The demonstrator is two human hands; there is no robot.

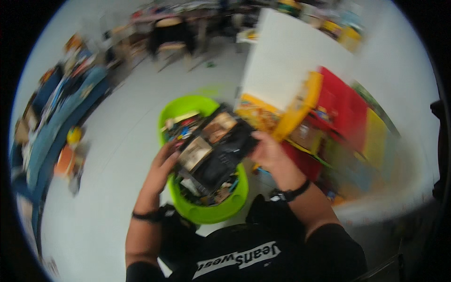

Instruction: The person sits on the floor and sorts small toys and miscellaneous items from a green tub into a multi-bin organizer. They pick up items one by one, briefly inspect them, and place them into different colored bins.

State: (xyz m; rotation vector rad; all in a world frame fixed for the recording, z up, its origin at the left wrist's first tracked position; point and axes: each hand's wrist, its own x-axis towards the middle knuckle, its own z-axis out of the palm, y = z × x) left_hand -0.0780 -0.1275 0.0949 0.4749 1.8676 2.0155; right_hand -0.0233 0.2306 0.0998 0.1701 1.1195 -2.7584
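Observation:
Both hands hold a flat black case or tray (220, 157) with two picture-like rectangular panels, tilted above a bright green plastic tub (208, 215). My left hand (165, 162) grips its left edge, thumb towards the top face. My right hand (266, 149) holds the right edge. Under the case, the tub is filled with mixed small items (185, 127), too blurred to name, and the case hides the tub's middle. What the case contains cannot be told.
A blue sofa (67, 123) piled with things stands at the left, an orange object (65, 162) on the floor beside it. A red and yellow plastic play structure (343, 109) and a white panel (292, 53) stand at the right. A chair (171, 40) is at the far side.

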